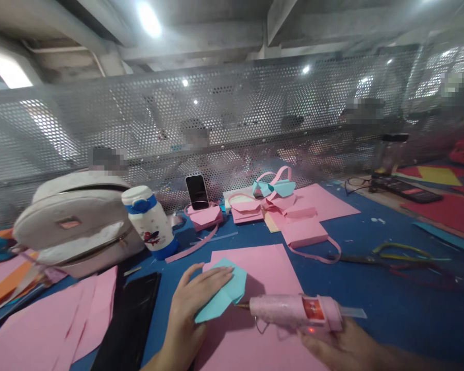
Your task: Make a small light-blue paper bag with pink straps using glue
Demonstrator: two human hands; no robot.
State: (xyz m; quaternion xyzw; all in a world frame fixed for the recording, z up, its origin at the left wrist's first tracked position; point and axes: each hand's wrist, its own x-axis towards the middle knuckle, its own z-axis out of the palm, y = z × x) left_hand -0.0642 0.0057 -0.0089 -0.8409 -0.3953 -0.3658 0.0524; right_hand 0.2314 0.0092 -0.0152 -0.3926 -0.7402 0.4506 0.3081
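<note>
My left hand [195,301] is closed on a folded light-blue paper piece [226,288], with the fingers over its top and the thumb beneath. A pink glue gun [278,309] lies sideways in my right hand [336,342]. Its nozzle points left, right by the lower edge of the blue paper; whether they touch I cannot tell. A small light glows red on the gun's body, and a clear glue stick [353,312] sticks out of its back end. Beneath both hands is a large pink paper sheet [268,260].
Small pink paper bags [305,232] and a blue one [280,188] stand behind the sheet. Scissors [402,257] lie right. A white bottle [149,221], a backpack [81,221], a black phone [133,319] and pink sheets [50,330] are left. A perforated metal screen [232,118] borders the back.
</note>
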